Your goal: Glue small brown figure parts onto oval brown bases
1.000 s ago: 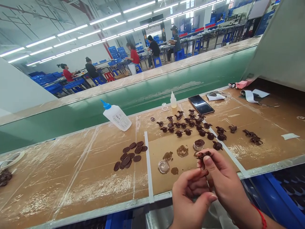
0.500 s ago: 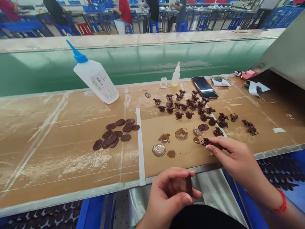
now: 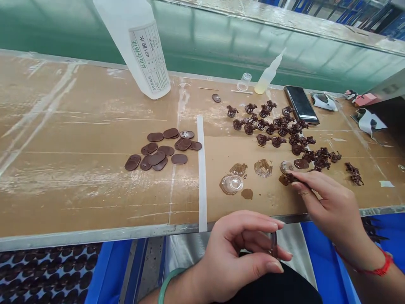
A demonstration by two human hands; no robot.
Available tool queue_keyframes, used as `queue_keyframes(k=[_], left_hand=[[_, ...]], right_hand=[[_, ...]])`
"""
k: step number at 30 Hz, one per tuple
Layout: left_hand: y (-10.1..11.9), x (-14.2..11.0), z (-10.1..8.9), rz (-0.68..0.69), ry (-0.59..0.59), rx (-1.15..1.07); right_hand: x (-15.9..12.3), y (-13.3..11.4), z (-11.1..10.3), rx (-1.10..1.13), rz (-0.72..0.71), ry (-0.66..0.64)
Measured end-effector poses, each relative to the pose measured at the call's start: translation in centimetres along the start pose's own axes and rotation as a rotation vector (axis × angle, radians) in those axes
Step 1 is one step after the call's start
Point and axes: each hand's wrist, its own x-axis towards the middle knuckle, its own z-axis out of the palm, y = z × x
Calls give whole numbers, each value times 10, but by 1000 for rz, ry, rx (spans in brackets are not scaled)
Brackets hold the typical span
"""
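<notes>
My left hand hovers below the bench edge and pinches a thin brown oval plate edge-on between thumb and fingers. My right hand rests on the bench, its fingertips closed on a small brown figure held over a glue blot. A pile of brown oval plates lies to the left of a white tape strip. Several brown figures stand in rows beyond my right hand. A clear round cap sits near the glue blots.
A big white glue bottle stands at the back left, a small dropper bottle and a phone at the back right. Behind runs a green conveyor belt. Blue bins with brown parts sit under the bench.
The view has tilted down and nearer to the bench. My right hand carried the figure from my left hand to the glue blot. My left hand dropped below the edge with the plate.
</notes>
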Motion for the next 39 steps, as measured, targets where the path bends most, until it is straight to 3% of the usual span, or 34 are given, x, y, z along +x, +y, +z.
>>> queue_keyframes(k=[19, 31, 35, 39], left_hand=[[-2, -1, 2, 35, 49, 40], [-3, 1, 0, 74, 6, 39], [-10, 2, -4, 172, -75, 32], [-12, 3, -5, 180, -88, 29]], right_hand=[[1, -2, 5, -2, 2, -11], [2, -5, 5, 37, 54, 26], [2, -14, 0, 130, 196, 44], [-7, -17, -2, 191, 383, 78]])
